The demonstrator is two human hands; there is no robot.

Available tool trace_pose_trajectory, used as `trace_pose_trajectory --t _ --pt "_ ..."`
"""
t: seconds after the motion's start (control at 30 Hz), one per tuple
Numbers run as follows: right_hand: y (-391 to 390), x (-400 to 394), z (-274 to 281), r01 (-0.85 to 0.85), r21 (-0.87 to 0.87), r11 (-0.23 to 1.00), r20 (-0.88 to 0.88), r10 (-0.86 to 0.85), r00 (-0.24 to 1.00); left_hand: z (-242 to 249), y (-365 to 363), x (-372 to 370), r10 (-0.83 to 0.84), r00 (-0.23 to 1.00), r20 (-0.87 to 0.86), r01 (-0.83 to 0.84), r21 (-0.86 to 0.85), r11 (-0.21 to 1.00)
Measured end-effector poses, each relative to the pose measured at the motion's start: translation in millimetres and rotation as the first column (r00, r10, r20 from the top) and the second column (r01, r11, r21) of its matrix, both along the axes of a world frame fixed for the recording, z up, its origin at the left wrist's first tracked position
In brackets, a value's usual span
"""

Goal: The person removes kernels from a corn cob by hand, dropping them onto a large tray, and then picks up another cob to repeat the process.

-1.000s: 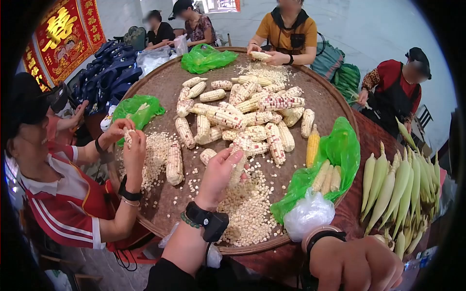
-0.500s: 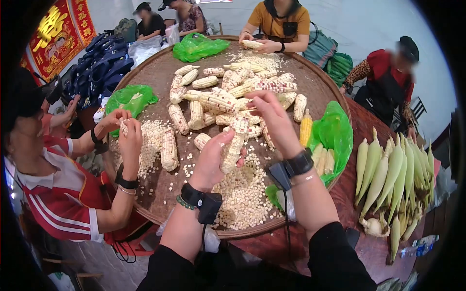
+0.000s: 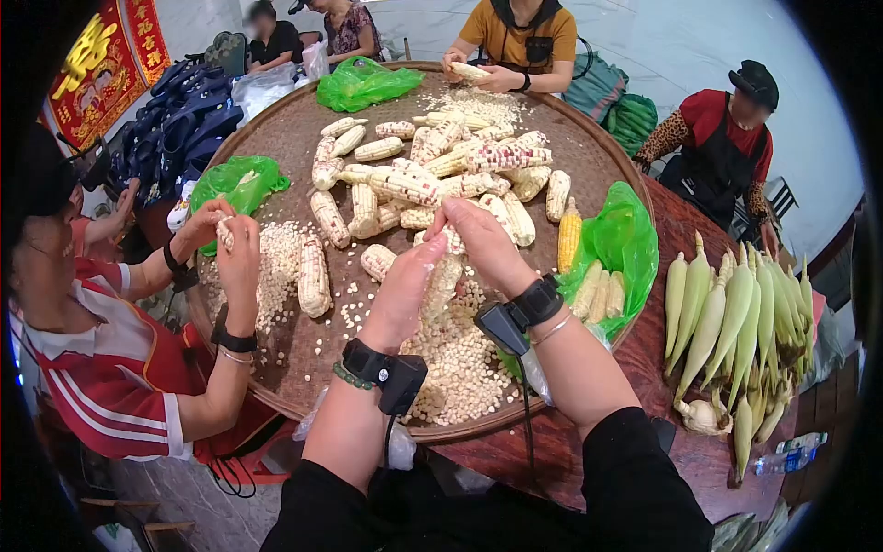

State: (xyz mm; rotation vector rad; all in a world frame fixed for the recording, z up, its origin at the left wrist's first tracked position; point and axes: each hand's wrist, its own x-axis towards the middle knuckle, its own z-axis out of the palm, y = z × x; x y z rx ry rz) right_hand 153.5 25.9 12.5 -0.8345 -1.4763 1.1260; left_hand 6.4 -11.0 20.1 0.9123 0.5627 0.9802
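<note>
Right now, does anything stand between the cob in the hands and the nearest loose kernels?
Nothing visible does. The left hand and right hand are both at the cob, and the kernel pile shows just below it.

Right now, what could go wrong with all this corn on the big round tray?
The loose kernels lie close to the tray's near rim, so a bump might spill some. The cob could slip from the left hand and scatter kernels. The cable dangling below the right wrist might catch on the rim.
</note>
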Motion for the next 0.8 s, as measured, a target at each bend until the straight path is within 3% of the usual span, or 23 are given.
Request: trace_pose_trajectory --t 0.13,0.27,0.4,0.47,0.6,0.67,0.8 --pt "-6 -4 6 -0.002 -0.041 0.999 -0.056 0.0 0.998 -15 7 -2 0.065 0.984 -0.168 -0.035 0.172 0.985" --pt "-8 -5 7 0.017 -0.048 0.999 -0.066 -0.02 0.998 -17 6 0 0.083 0.982 -0.171 -0.051 0.181 0.982" --pt "-7 -7 4 0.012 -0.043 0.999 -0.096 -0.016 0.995 -15 4 2 0.109 0.978 -0.178 -0.08 0.165 0.983" --pt "-12 -8 8 0.031 -0.165 0.986 -0.113 -0.05 0.992 -14 3 1 0.11 0.98 -0.166 -0.085 0.15 0.985" --pt "-6 -10 -1 0.034 -0.163 0.986 -0.135 -0.056 0.989 -20 5 1 0.119 0.974 -0.193 -0.097 0.117 0.988" --pt "-2 -10 -7 0.056 -0.05 0.997 -0.084 -0.06 0.995 -21 6 0 0.131 0.969 -0.211 -0.103 0.139 0.985" --pt "-8 -11 2 0.019 -0.124 0.992 -0.116 -0.034 0.993 -19 8 -2 0.088 0.988 -0.131 -0.09 -0.008 0.996"
